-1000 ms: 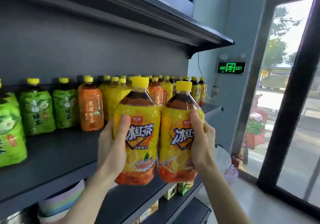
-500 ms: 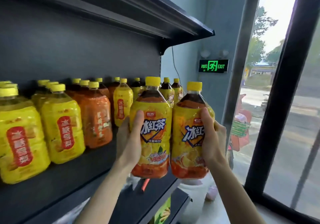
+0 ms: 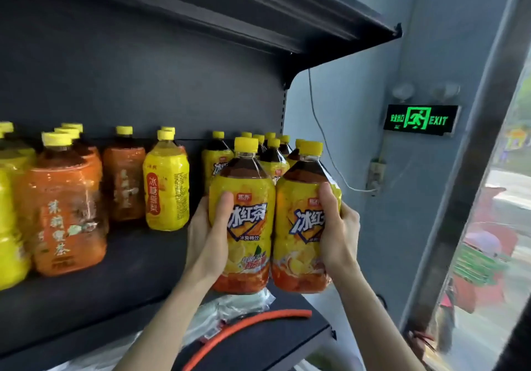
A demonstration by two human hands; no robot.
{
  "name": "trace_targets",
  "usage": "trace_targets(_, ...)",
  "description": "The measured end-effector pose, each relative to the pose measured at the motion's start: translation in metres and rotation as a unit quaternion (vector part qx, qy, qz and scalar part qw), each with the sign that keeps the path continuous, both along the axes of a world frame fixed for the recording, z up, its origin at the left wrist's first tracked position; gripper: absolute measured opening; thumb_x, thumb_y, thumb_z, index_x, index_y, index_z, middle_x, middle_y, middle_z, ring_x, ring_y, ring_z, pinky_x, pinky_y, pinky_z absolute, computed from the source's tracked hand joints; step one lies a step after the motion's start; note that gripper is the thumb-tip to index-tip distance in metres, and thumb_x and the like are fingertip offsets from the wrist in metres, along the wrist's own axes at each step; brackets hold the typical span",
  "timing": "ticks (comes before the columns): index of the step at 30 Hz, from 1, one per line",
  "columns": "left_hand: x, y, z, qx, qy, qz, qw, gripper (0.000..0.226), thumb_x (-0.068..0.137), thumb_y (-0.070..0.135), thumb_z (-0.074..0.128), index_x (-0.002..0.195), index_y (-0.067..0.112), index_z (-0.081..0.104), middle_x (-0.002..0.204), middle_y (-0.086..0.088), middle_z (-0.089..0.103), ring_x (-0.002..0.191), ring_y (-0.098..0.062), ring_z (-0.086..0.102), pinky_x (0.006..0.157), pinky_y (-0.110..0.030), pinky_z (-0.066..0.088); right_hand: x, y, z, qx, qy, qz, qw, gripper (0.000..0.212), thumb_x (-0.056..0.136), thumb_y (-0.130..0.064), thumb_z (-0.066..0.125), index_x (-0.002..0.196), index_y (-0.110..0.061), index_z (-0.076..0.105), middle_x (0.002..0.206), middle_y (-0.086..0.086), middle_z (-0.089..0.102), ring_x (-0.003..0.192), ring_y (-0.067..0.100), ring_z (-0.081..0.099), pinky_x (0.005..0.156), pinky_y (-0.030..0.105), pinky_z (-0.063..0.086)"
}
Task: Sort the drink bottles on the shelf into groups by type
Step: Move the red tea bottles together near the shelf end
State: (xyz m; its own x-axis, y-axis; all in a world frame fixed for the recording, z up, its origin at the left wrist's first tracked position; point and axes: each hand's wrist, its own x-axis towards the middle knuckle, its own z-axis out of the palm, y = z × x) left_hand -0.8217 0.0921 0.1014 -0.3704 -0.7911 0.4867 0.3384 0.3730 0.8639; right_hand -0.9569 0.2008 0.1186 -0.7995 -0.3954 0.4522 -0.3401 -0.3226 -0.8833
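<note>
I have two upright bottles side by side and touching, at the right end of the shelf (image 3: 129, 270). My left hand (image 3: 205, 247) is clamped on the left iced tea bottle (image 3: 244, 227), and my right hand (image 3: 340, 235) on the right iced tea bottle (image 3: 298, 227). The thumbs lie across the labels and the fingers wrap round behind. Same-label bottles (image 3: 215, 163) stand just behind. I cannot tell whether the bases rest on the shelf.

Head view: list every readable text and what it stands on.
"冰红茶": left-hand bottle.
"冰红", rest hidden behind the right hand: right-hand bottle.
"冰糖雪梨": yellow bottle with red panel.
"EXIT": green sign.
Front orange bottle, brand tags, small print, the sign's small characters: too blurred.
</note>
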Motion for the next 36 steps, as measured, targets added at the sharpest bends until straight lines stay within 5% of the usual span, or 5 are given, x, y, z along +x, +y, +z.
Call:
trace_targets(7,-0.053,-0.041,-0.009,-0.002,-0.042,0.107,0.993,0.065,0.063,0.088,0.038,0.11,0.044,0.05,0.116,0.01,0.062,0.108,-0.011,0.058,0.094,-0.046,0.048,-0.069,-0.06,-0.008,-0.011,-0.004,0.095,0.995,0.053,0.069,-0.06,0.06,0.079,-0.009,0.07,0.068,-0.002,0.074,0.061,0.012,0.071,0.051,0.017,0.051)
trace_targets(20,-0.112,-0.034,-0.015,0.038,-0.053,0.17,0.983,0.009,0.089,0.044,0.041,0.097,0.045,0.037,0.095,0.028,0.048,0.073,0.023,0.055,0.06,-0.013,0.052,-0.144,-0.112,-0.03,-0.002,-0.01,0.197,0.98,0.063,0.066,-0.074,0.058,0.093,-0.019,0.071,0.09,0.004,0.075,0.089,0.022,0.071,0.085,0.047,0.055)
trace_targets(25,-0.117,-0.041,-0.023,0.004,-0.127,0.251,0.96,0.043,0.074,0.079,0.039,0.11,0.056,0.043,0.119,0.011,0.054,0.114,-0.015,0.054,0.086,-0.045,0.053,-0.152,-0.108,-0.028,0.04,-0.002,0.234,0.971,0.092,0.061,-0.086,0.049,0.116,-0.014,0.064,0.112,0.004,0.07,0.106,0.018,0.065,0.095,0.042,0.05)
trace_targets(29,-0.118,-0.036,-0.024,0.002,-0.113,0.271,0.956,0.064,0.075,0.065,0.045,0.131,0.034,0.044,0.128,0.007,0.051,0.113,-0.008,0.05,0.071,-0.005,0.046,-0.157,-0.108,-0.028,0.041,0.015,0.257,0.965,0.085,0.064,-0.083,0.049,0.111,-0.015,0.066,0.107,0.001,0.072,0.102,0.016,0.066,0.091,0.037,0.051)
trace_targets(36,-0.126,-0.053,-0.02,0.013,-0.112,0.274,0.955,0.044,0.089,0.049,0.048,0.127,0.026,0.049,0.112,0.012,0.06,0.101,-0.002,0.057,0.073,-0.01,0.046,-0.168,-0.115,-0.03,0.025,0.007,0.256,0.966,0.071,0.066,-0.075,0.048,0.098,-0.014,0.068,0.096,0.001,0.073,0.094,0.017,0.067,0.088,0.038,0.052)
